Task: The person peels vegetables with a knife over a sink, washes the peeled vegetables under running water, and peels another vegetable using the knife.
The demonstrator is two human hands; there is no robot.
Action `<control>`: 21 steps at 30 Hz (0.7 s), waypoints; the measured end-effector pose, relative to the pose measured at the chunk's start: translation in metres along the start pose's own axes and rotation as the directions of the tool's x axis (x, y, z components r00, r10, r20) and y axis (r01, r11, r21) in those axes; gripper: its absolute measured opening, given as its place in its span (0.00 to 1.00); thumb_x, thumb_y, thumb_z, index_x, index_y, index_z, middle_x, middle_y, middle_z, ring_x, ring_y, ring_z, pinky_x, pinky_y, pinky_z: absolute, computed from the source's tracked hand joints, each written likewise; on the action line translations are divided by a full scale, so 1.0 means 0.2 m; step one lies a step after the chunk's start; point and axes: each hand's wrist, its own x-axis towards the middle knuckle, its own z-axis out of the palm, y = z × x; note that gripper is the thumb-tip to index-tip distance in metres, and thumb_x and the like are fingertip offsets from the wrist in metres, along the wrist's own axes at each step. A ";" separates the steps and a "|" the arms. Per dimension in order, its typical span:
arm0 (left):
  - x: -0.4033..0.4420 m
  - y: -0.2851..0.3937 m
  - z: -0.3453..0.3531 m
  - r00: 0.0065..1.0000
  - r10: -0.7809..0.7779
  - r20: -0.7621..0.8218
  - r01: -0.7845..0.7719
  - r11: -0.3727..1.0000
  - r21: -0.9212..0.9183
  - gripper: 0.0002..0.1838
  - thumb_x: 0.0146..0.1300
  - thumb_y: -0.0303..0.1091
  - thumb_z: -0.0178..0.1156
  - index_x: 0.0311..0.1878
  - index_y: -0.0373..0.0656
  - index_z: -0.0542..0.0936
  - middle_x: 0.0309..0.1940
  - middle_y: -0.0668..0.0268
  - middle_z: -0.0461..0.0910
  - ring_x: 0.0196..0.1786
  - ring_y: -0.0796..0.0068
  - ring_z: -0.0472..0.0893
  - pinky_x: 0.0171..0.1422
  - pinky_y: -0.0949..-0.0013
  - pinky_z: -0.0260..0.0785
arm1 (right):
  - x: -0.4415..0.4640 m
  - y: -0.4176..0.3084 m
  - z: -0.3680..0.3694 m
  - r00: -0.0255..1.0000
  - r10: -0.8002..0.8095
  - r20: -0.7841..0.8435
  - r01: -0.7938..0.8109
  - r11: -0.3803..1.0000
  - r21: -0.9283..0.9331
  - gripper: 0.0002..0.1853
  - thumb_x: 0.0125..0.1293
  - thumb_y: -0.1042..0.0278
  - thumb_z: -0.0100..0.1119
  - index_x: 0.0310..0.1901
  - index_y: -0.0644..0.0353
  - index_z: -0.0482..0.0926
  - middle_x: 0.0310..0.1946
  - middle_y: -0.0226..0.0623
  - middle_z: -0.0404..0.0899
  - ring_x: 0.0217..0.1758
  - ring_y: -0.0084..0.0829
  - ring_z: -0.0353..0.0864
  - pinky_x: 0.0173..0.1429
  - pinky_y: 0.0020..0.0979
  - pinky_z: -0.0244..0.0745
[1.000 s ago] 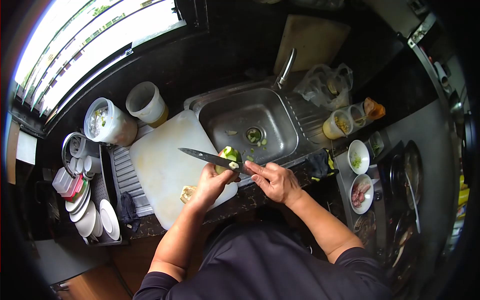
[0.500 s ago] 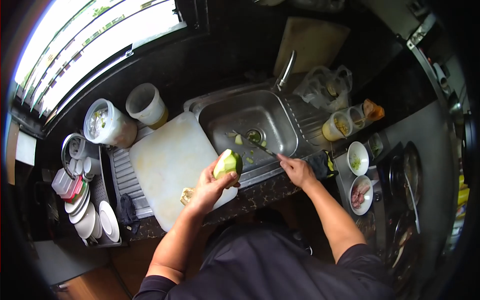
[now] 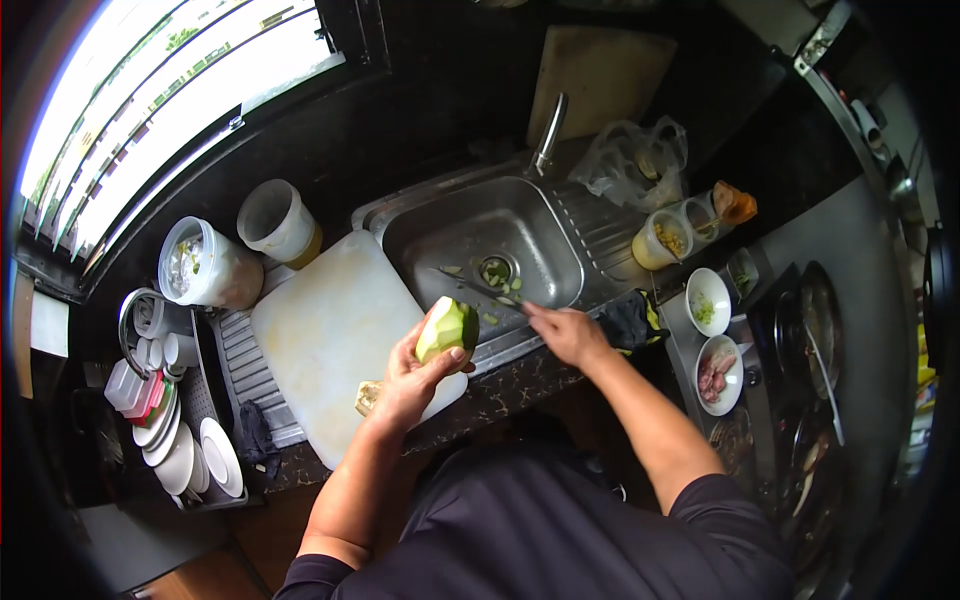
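Observation:
My left hand point(image 3: 408, 378) is wrapped round a partly peeled green fruit point(image 3: 448, 330), pale where the skin is off and darker green on its right side. Over the near part of the sink point(image 3: 575, 265), my right hand point(image 3: 567, 335) grips a knife point(image 3: 490, 292) by its handle, the blade pointing left and apart from the fruit. Pale green peelings point(image 3: 497, 270) lie around the drain below the blade. Beside my left wrist, a pale yellowish chunk point(image 3: 369, 397) rests on the white cutting board point(image 3: 330, 325); its kind is unclear.
Two plastic tubs point(image 3: 208, 265) stand behind the board. Plates point(image 3: 220, 455) and cups fill a dish rack at left. The faucet point(image 3: 550, 135), a plastic bag point(image 3: 635, 165) and cups of food point(image 3: 662, 242) are beyond the sink. Bowls of chopped greens point(image 3: 708, 303) and raw meat point(image 3: 718, 375) sit at right.
The camera view has shifted a little, moving the scene left. The knife lies at a slightly different angle over the sink. Both hands keep their hold.

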 end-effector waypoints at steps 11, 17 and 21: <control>0.09 -0.10 -0.04 0.983 -0.178 -0.045 0.130 0.845 -0.519 0.27 0.70 0.32 0.68 0.71 0.41 0.75 0.56 0.53 0.82 0.54 0.57 0.86 0.58 0.54 0.84 | -0.15 -0.46 -0.10 0.970 -0.215 -0.115 0.222 0.973 0.058 0.21 0.79 0.53 0.62 0.70 0.41 0.83 0.34 0.42 0.85 0.36 0.47 0.87 0.44 0.43 0.83; 0.07 -0.17 0.03 0.969 0.246 -0.036 -0.228 0.937 0.267 0.21 0.81 0.37 0.57 0.70 0.38 0.71 0.57 0.55 0.81 0.56 0.61 0.86 0.59 0.53 0.86 | -0.15 -0.53 -0.07 0.965 -0.243 -0.094 0.244 0.970 -0.001 0.22 0.78 0.51 0.63 0.71 0.35 0.83 0.29 0.41 0.80 0.32 0.45 0.85 0.40 0.44 0.83; 0.03 -0.15 0.02 0.989 0.129 -0.077 -0.131 0.991 -0.014 0.24 0.78 0.33 0.56 0.73 0.37 0.68 0.57 0.54 0.80 0.52 0.61 0.87 0.56 0.54 0.86 | -0.11 -0.46 -0.05 0.950 -0.285 -0.131 0.286 0.958 -0.011 0.22 0.78 0.48 0.62 0.70 0.35 0.83 0.29 0.40 0.81 0.32 0.45 0.85 0.40 0.44 0.83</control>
